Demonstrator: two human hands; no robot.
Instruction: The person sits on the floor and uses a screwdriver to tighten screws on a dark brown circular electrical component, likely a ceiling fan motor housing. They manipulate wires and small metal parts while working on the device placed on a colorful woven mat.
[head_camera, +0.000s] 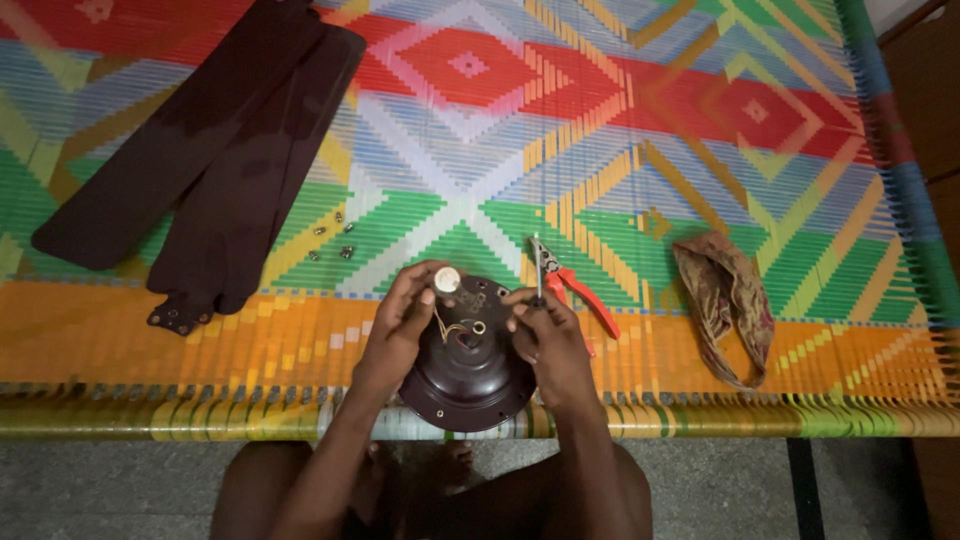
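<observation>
I look down at a dark round fan motor housing at the near edge of a bright woven cot. My left hand pinches a small white cap at its top; my right hand grips a thin tool upright. I judge I am working on the wiring; steady, precise fingers come next.

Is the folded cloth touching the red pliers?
Apart. The head view shows the folded cloth lying to the right of the red pliers, with a strip of bare woven mat between them.

Dark fan blades, loose screws, a crumpled cloth on woven cot
</observation>
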